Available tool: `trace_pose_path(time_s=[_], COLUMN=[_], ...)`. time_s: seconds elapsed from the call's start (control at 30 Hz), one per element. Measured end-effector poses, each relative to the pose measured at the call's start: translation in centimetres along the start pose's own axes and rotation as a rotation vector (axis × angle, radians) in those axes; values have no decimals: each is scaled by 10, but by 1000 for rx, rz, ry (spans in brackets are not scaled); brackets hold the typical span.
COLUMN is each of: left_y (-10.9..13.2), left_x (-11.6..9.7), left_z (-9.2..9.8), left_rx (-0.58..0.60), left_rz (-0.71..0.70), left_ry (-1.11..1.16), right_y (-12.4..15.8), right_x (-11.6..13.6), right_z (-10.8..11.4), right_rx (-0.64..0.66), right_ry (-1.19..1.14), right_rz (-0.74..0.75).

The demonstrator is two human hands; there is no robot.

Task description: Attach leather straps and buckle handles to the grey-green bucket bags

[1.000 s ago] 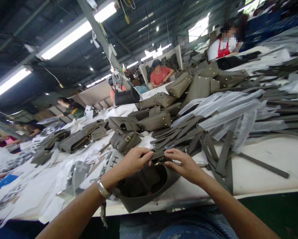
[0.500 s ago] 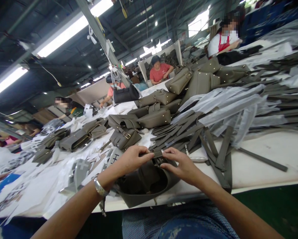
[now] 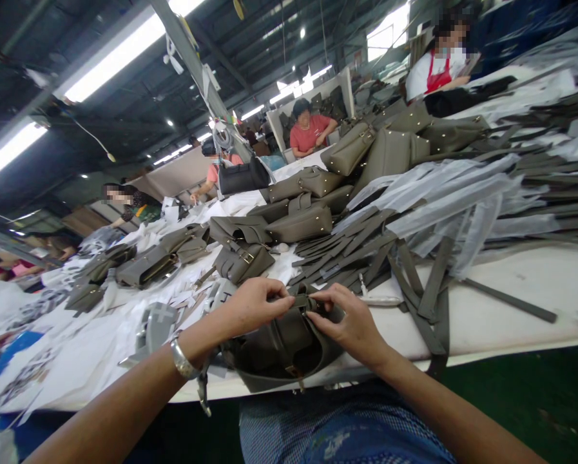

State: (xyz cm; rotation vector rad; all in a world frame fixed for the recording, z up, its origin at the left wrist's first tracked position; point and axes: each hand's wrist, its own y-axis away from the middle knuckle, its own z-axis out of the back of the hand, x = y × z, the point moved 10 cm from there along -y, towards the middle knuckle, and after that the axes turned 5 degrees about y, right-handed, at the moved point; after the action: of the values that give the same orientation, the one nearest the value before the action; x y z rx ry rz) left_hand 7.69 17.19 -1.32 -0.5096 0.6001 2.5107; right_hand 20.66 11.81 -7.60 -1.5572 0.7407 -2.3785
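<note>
An olive-grey leather handbag (image 3: 281, 354) lies at the table's near edge, its open mouth facing me. At its top, a short strap (image 3: 302, 300) of the same leather runs between my hands. My left hand (image 3: 262, 303) is closed, thumb and forefinger pinching the strap's left part. From the other side, my right hand (image 3: 349, 322) pinches the strap's right end, close to some small metal hardware. Fingers partly cover that hardware, so its exact form is unclear.
Loose straps (image 3: 356, 245), some in clear plastic, spread to the right. A metal hand tool (image 3: 378, 299) lies beside my right hand. More olive handbags (image 3: 298, 222) are piled ahead, and a grey tape dispenser (image 3: 156, 325) stands left. Several co-workers sit beyond.
My right fingertips have shifted slightly left along the strap, and less of it shows between my hands. The handbag has stayed nearly in place; the camera view has moved a little.
</note>
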Motion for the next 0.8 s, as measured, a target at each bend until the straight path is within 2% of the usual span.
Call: trace_pose_path(time_s=[0.3, 0.4, 0.67, 0.8], left_y=[-5, -7, -9, -9], left_x=[-18, -22, -24, -26], left_z=[-7, -14, -26, -28], left_rx=[-47, -32, -82, -26], left_rz=[-72, -73, -93, -115], left_ry=[-279, -286, -269, -268], right_y=[11, 14, 17, 18], right_x=[9, 13, 16, 17], right_z=[-2, 0, 0, 1], right_rx=[-89, -115, -148, -136], right_ry=[112, 136, 134, 154], right_rz=[21, 46, 88, 102])
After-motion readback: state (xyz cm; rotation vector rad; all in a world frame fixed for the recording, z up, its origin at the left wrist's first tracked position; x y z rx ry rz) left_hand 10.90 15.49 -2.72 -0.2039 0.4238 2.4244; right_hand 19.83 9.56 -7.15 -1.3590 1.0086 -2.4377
